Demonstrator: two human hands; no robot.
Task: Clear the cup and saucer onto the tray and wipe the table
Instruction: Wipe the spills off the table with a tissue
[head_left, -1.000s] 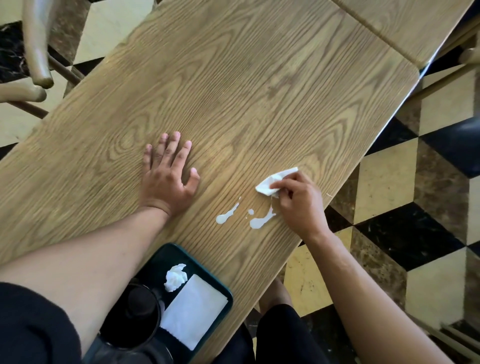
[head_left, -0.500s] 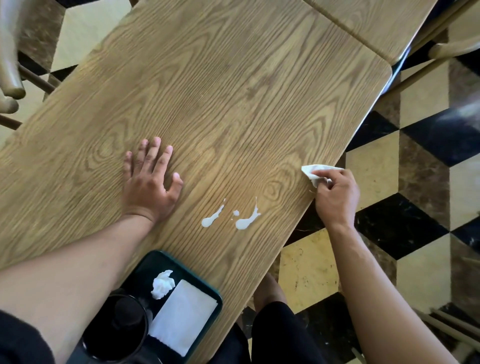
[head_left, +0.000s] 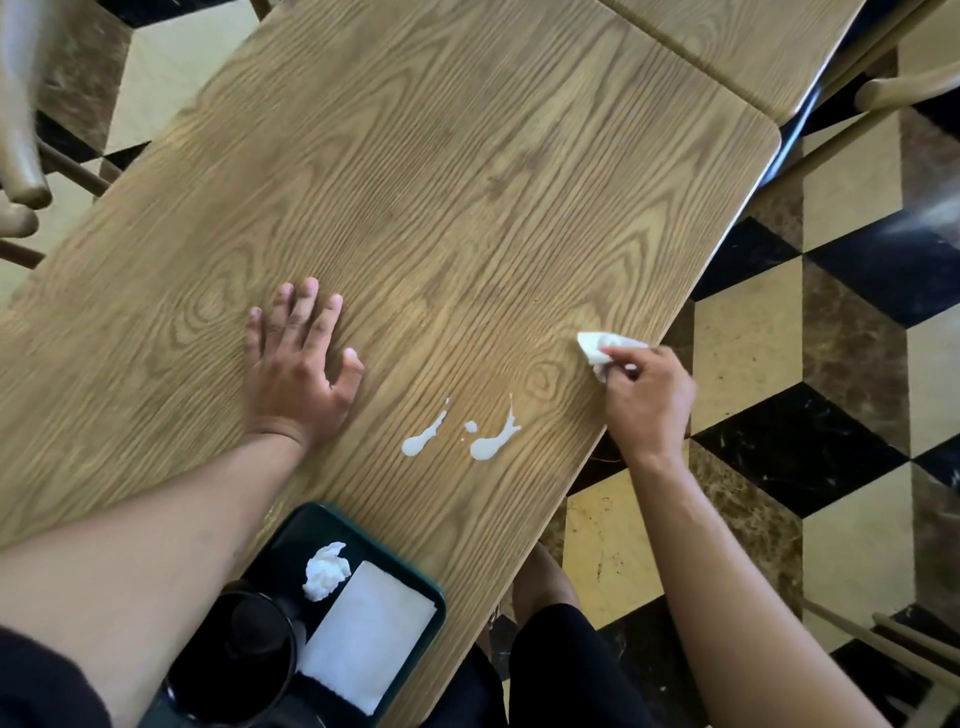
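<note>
A white spill in two streaks and a dot lies on the wooden table near its front edge. My right hand pinches a small white tissue at the table's right edge, a hand's width right of the spill. My left hand rests flat on the table, fingers spread, left of the spill. A dark green tray at the near edge carries a black cup, a crumpled tissue and a folded white napkin. I cannot make out a saucer.
A second wooden table abuts the far right corner. Chair parts stand at the far left and at the right. The floor has black, cream and brown tiles. My knees show below the table edge.
My right hand carried the tissue from beside the spill out past the table's right edge, then back onto the edge. The left hand stayed flat. The spill looks unchanged.
</note>
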